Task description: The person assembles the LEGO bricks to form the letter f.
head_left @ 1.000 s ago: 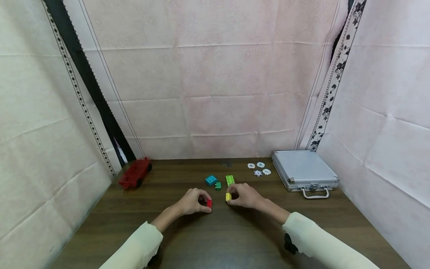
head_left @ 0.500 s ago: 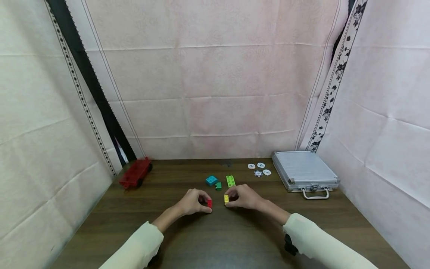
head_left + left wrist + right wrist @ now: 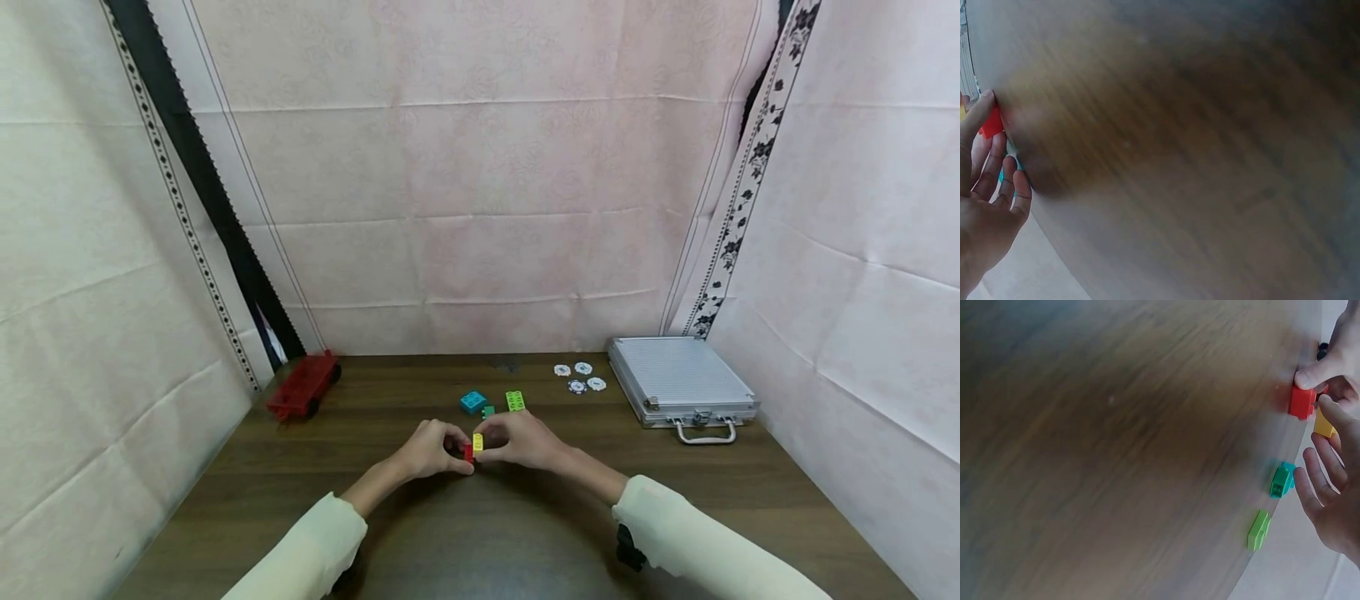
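Observation:
Between the thumb and fingers of my left hand (image 3: 427, 451) is a red toy brick (image 3: 1302, 402), which stands on the tabletop. My right hand (image 3: 525, 442) pinches a yellow toy brick (image 3: 477, 442) close beside the red one and a bit higher. Whether the two bricks touch I cannot tell. Just beyond the hands lie a blue brick (image 3: 472, 402), a small green brick (image 3: 488, 412) partly hidden by my right hand, and a lime green brick (image 3: 515, 401).
A silver case (image 3: 682, 383) with a handle stands at the back right. Several poker chips (image 3: 577, 387) lie left of it. A red toy wagon (image 3: 303, 387) is at the back left. Cloth hangs (image 3: 480, 208) around the wooden table (image 3: 480, 533).
My right hand has moved left with the yellow brick, bringing it from a gap away to right beside the red brick. The left hand has stayed in place.

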